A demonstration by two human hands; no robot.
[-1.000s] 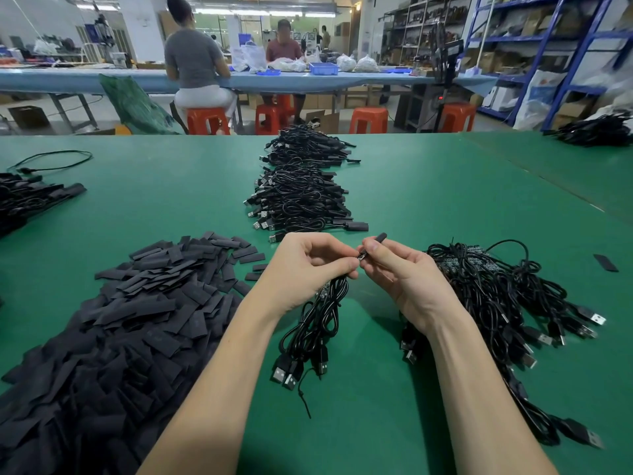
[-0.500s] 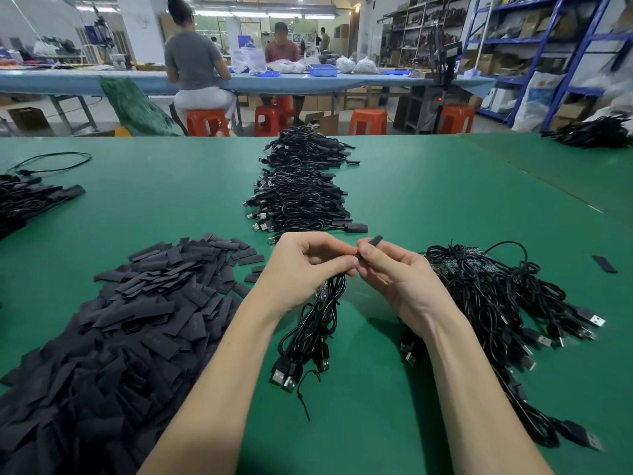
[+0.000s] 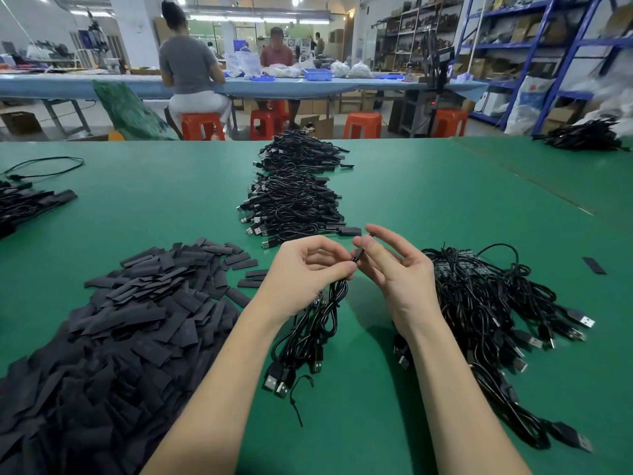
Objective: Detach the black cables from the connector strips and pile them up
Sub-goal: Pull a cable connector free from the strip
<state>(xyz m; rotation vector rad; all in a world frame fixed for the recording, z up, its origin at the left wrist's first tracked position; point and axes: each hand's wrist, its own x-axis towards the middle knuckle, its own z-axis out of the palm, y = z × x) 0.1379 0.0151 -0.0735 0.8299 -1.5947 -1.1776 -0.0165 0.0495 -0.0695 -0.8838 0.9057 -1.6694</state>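
Head view, cable bundle (image 3: 310,332) in left hand (image 3: 305,274) fingers (image 3: 344,269)

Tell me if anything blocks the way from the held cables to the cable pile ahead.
Nothing visible does. The left hand grips the cable bundle; the right hand pinches one cable's end. Only bare green table lies between them and the cable pile.

You're working under bright, even light from ceiling tubes (image 3: 239,18) at twelve o'clock; soft shadows fall toward six beneath your forearms on the green table (image 3: 428,200). Wide-angle distortion bows the edges, and the shelving (image 3: 565,56) at two o'clock looks smeared; the centre is sharp
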